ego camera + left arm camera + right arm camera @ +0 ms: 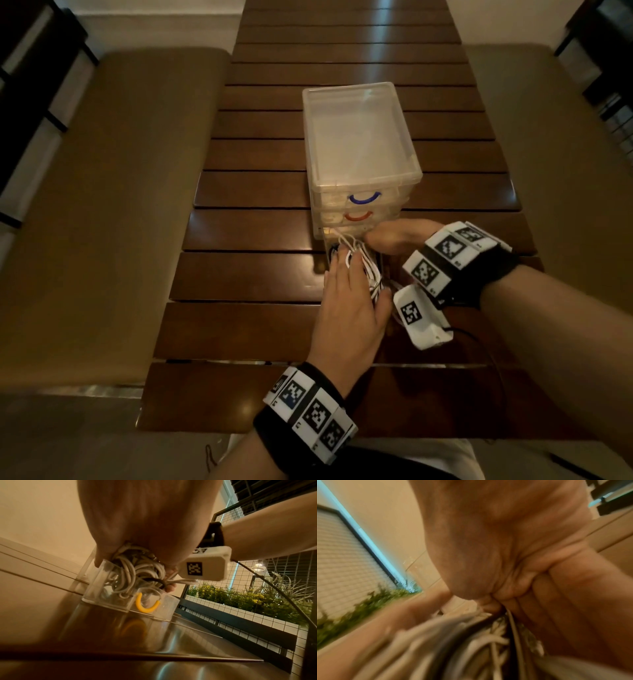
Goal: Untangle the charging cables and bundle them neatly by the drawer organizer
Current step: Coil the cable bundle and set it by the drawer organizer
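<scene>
A clear drawer organizer (359, 137) with a blue and a red handle stands on the table. Its bottom drawer (164, 605), with a yellow handle (145, 605), is pulled out toward me. A bundle of white charging cables (368, 270) with a black band round it sits in that drawer. My left hand (356, 274) lies on top of the cables (137, 572), its fingers wrapped over them. My right hand (371, 238) is curled at the drawer's far right corner. In the blurred right wrist view, cable strands (488, 642) run up into its pinch (501, 605).
The dark slatted wooden table (260, 219) has tan padded benches (102, 205) on both sides. The near table edge (191, 428) is by my body. A white tagged camera box (421, 318) with a black lead hangs under my right wrist. A wire mesh fence and plants (248, 599) stand beyond.
</scene>
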The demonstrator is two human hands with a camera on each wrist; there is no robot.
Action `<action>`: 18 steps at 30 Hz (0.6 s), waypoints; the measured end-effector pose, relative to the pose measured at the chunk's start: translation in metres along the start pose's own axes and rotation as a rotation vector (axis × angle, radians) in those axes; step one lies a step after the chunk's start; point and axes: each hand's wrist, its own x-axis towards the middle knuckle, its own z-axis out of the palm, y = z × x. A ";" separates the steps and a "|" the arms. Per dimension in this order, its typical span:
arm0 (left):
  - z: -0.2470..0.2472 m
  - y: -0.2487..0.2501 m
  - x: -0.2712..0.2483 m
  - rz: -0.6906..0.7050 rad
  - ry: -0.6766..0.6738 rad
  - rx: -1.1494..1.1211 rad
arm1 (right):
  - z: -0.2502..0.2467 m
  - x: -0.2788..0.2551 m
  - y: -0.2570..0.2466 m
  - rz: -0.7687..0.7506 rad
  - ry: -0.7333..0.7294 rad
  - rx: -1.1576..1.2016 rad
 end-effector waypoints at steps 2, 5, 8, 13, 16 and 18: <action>-0.002 0.000 -0.001 -0.005 -0.018 0.027 | -0.009 -0.005 -0.003 0.051 0.008 0.105; -0.004 0.000 0.000 -0.023 -0.028 0.051 | -0.014 -0.002 0.000 0.159 -0.022 0.120; -0.005 0.001 0.006 -0.038 -0.051 0.076 | 0.000 0.010 0.019 0.123 0.139 0.061; -0.003 0.001 0.016 -0.071 -0.057 0.079 | 0.032 0.010 0.044 0.059 0.661 0.077; -0.003 0.000 0.017 -0.071 -0.041 0.100 | 0.046 -0.013 0.058 -0.153 0.821 0.052; -0.003 -0.001 0.017 -0.055 -0.036 0.108 | 0.057 -0.035 0.061 -0.287 0.762 0.128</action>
